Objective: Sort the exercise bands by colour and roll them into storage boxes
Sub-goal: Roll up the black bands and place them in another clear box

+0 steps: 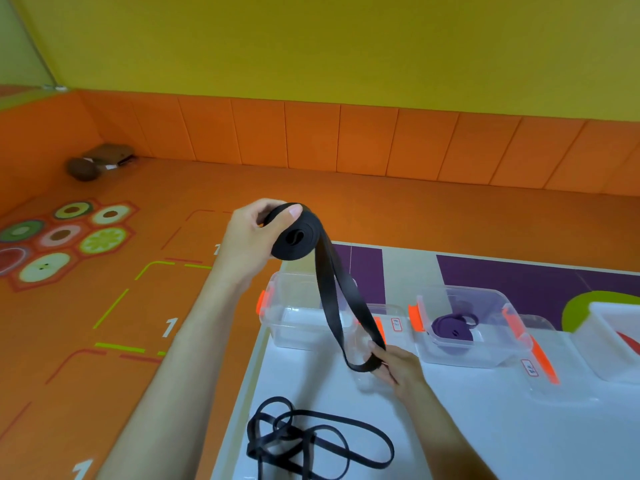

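Head camera view, at a white table (450,427) in a brightly painted play room: a person rolls a black exercise band (294,240) in mid-air above the storage boxes. The left hand (254,237) grips the wound coil, thumb pressed across its top and fingers curled behind it, while the right hand (393,365) has its fingers closed on the bottom of the hanging loop, low over the table. The band looks light, soft and rubbery, a flat strap that drapes under its own weight and would likely spring open if let go, so the coil is best pinched across its flat faces and the tail kept taut. Directly below sits a clear box (304,317) with orange clips, nothing visible inside it; a second clear box (491,344) just beside it holds a rolled purple band (450,329). More loose black bands (311,445) lie tangled at the table's near edge. A white tray (616,341) shows at the right edge, its contents mostly out of frame. The tabletop is smooth, with purple and green printed patches. Beyond it lie orange floor matting (311,188) marked with lines, numbers and fruit-slice graphics (65,237), an orange padded skirting and a yellow wall (346,46).
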Demonstrator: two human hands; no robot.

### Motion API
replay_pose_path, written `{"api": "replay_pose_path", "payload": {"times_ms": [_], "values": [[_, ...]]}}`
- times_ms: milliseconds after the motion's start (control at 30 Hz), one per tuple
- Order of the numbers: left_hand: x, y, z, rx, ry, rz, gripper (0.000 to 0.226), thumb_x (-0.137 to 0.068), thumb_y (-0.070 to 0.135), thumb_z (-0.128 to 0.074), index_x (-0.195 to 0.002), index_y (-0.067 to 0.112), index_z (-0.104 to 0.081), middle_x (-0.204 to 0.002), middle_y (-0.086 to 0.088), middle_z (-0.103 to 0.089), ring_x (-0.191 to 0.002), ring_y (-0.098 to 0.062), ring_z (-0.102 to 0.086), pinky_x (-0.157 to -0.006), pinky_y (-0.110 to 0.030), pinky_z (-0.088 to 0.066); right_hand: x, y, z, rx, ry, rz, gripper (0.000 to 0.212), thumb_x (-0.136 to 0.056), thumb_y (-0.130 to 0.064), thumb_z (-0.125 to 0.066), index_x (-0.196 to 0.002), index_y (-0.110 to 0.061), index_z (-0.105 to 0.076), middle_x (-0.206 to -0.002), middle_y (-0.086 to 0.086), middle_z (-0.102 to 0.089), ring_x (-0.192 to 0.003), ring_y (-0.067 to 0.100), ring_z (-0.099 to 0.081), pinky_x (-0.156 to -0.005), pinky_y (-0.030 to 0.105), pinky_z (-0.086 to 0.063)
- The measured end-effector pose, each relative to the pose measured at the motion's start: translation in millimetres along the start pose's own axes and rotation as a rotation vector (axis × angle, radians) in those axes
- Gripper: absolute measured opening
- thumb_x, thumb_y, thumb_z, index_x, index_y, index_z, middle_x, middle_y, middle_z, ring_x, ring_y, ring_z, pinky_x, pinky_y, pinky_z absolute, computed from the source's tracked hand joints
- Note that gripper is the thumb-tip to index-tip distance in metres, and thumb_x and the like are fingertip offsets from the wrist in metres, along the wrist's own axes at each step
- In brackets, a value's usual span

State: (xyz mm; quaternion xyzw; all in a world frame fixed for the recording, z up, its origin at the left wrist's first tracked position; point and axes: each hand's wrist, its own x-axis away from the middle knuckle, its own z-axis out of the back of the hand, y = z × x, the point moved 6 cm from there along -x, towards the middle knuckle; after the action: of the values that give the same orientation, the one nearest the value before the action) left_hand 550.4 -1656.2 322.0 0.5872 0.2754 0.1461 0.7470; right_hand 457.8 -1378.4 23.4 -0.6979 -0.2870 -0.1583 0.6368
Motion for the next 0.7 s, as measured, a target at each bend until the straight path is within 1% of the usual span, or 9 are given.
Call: {"api": "replay_pose_path", "payload": {"times_ms": [67, 133, 200, 300, 400, 500, 567, 633, 700], "values": [[-1.9, -12.1, 5.4, -0.007, 0.032, 0.027, 0.018, -0.099, 0.036, -0.071, -0.109, 0.021, -0.076, -0.102, 0.001, -0.076, -0.094, -0.015, -0.072, -0.06, -0.023, -0.058, -0.2, -5.4, 8.6, -0.06, -0.027, -0.012, 0.016, -0.089, -0.001, -0.079, -0.099, 0.008, -0.071, -0.077, 0.012, -0.075, -0.064, 0.014, -0.076, -0.055, 0.023, -0.06], [-2.9, -23.7, 9.2, -0.034, 0.053, 0.052, 0.018, -0.099, 0.037, -0.072, -0.108, 0.021, -0.077, -0.101, 0.001, -0.077, -0.097, -0.018, -0.073, -0.07, -0.038, -0.065, 0.8, -10.6, 11.8, -0.121, -0.069, -0.028, 0.016, -0.09, -0.005, -0.078, -0.1, 0.005, -0.071, -0.081, 0.009, -0.075, -0.068, 0.012, -0.076, -0.058, 0.021, -0.06], [-3.7, -34.6, 11.0, -0.04, 0.066, 0.084, 0.019, -0.099, 0.036, -0.072, -0.108, 0.02, -0.077, -0.102, -0.001, -0.077, -0.099, -0.021, -0.074, -0.078, -0.047, -0.064, 2.4, -18.4, 12.0, -0.181, -0.103, -0.028, 0.02, -0.091, -0.009, -0.078, -0.106, 0.002, -0.071, -0.089, 0.008, -0.077, -0.077, 0.012, -0.077, -0.064, 0.022, -0.06], [-5.2, -49.2, 13.5, 0.015, 0.092, 0.152, 0.021, -0.1, 0.036, -0.071, -0.109, 0.018, -0.075, -0.103, -0.001, -0.076, -0.098, -0.023, -0.072, -0.07, -0.042, -0.065, 6.4, -34.5, 9.6, -0.255, -0.194, -0.031, 0.019, -0.094, -0.012, -0.074, -0.111, -0.003, -0.07, -0.104, 0.01, -0.077, -0.094, 0.019, -0.077, -0.089, 0.037, -0.058], [-9.4, -58.9, 20.3, 0.067, 0.12, 0.187, 0.021, -0.099, 0.036, -0.072, -0.107, 0.017, -0.075, -0.1, 0.001, -0.073, -0.095, -0.019, -0.07, -0.062, -0.031, -0.063, 16.2, -49.6, 3.9, -0.259, -0.331, -0.061, 0.013, -0.099, -0.015, -0.068, -0.108, -0.006, -0.07, -0.093, 0.006, -0.073, -0.092, 0.019, -0.074, -0.106, 0.048, -0.05], [-15.3, -63.0, 31.5, 0.087, 0.165, 0.217, 0.022, -0.098, 0.036, -0.073, -0.106, 0.016, -0.075, -0.1, 0.004, -0.072, -0.095, -0.016, -0.069, -0.072, -0.044, -0.067, 18.9, -61.4, 7.2, -0.311, -0.415, -0.037, 0.017, -0.096, -0.02, -0.067, -0.105, -0.006, -0.069, -0.077, 0.005, -0.057, -0.076, 0.02, -0.064, -0.104, 0.05, -0.049], [-18.0, -65.8, 39.6, 0.105, 0.181, 0.241, 0.026, -0.097, 0.039, -0.074, -0.105, 0.015, -0.075, -0.105, 0.003, -0.072, -0.101, -0.017, -0.069, -0.077, -0.051, -0.066, 18.9, -67.4, 11.9, -0.325, -0.446, 0.016, 0.023, -0.084, -0.029, -0.082, -0.089, -0.012, -0.067, -0.074, 0.005, -0.049, -0.074, 0.021, -0.057, -0.102, 0.051, -0.048], [-19.2, -66.4, 45.9, 0.133, 0.179, 0.257, 0.028, -0.096, 0.043, -0.075, -0.103, 0.015, -0.076, -0.112, 0.002, -0.072, -0.109, -0.02, -0.068, -0.078, -0.053, -0.066, 17.0, -72.1, 17.0, -0.296, -0.471, 0.08, 0.034, -0.072, -0.036, -0.094, -0.08, -0.016, -0.067, -0.077, 0.005, -0.052, -0.08, 0.022, -0.059, -0.108, 0.055, -0.045], [-20.1, -64.1, 47.1, 0.146, 0.147, 0.247, 0.028, -0.097, 0.043, -0.074, -0.103, 0.015, -0.076, -0.112, 0.001, -0.074, -0.112, -0.023, -0.069, -0.079, -0.052, -0.066, 18.5, -75.5, 23.8, -0.213, -0.423, 0.118, 0.028, -0.082, -0.037, -0.083, -0.085, -0.014, -0.068, -0.089, 0.01, -0.063, -0.099, 0.026, -0.065, -0.113, 0.058, -0.043]]}}
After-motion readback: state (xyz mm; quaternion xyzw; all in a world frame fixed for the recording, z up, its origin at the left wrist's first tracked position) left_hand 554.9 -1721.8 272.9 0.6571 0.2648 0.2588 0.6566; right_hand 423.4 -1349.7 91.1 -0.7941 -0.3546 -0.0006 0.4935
